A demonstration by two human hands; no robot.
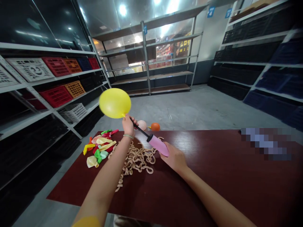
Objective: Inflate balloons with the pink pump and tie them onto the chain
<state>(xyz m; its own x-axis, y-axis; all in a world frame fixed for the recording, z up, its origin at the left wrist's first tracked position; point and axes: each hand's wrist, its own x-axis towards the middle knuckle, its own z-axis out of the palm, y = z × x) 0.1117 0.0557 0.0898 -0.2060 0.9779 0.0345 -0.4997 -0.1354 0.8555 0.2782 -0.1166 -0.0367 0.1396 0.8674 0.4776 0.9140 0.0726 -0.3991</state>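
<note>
A round, inflated yellow balloon [115, 103] stands over the far left part of the table. My left hand [129, 126] is closed around the balloon's neck and the far end of a pink and black hand pump [158, 145]. The pump's black rod shows between my hands. My right hand [175, 159] grips the pink barrel at its near end. Under the pump lies a heap of tan, curled, ring-like pieces [139, 159]. Left of my forearm, several limp balloons [98, 154] in green, yellow, red and pink are piled.
The dark red table [213, 176] spans the front. Beyond its far edge are a pale pink balloon [142, 125] and an orange balloon [155, 126]. A blurred-out patch [265, 143] covers the table's right end. Racks with crates [56, 94] stand left; more shelving [170, 75] stands behind.
</note>
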